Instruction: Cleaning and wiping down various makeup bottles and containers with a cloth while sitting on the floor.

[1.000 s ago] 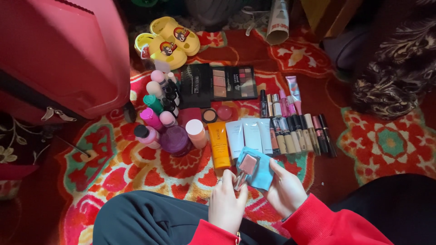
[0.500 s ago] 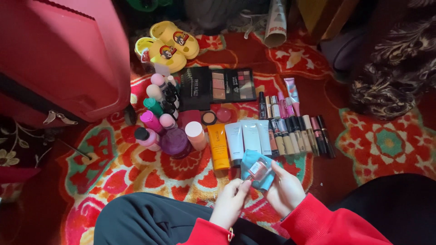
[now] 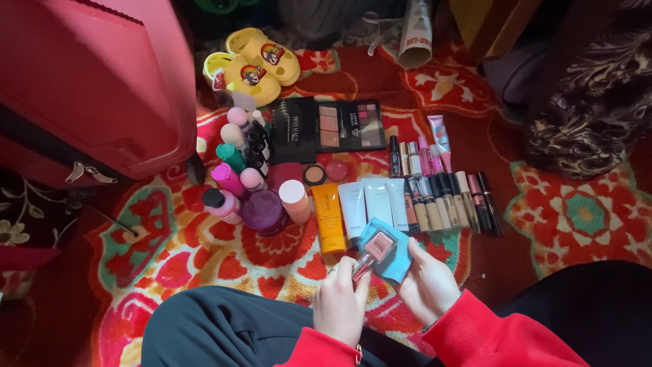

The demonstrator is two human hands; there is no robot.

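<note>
I've got the small pink-capped bottle (image 3: 372, 253) pinched in my left hand (image 3: 341, 302), long axis tilting up-right onto the blue cloth (image 3: 397, 261) that my right hand (image 3: 428, 285) cups, near side of the rug (image 3: 204, 258), just below the tube row.

Two yellow slippers (image 3: 252, 62); one red suitcase (image 3: 95, 81); two eyeshadow palettes (image 3: 350, 125); one orange tube (image 3: 329, 219); three pale tubes (image 3: 373, 204); one purple jar (image 3: 263, 211); two hands.
</note>
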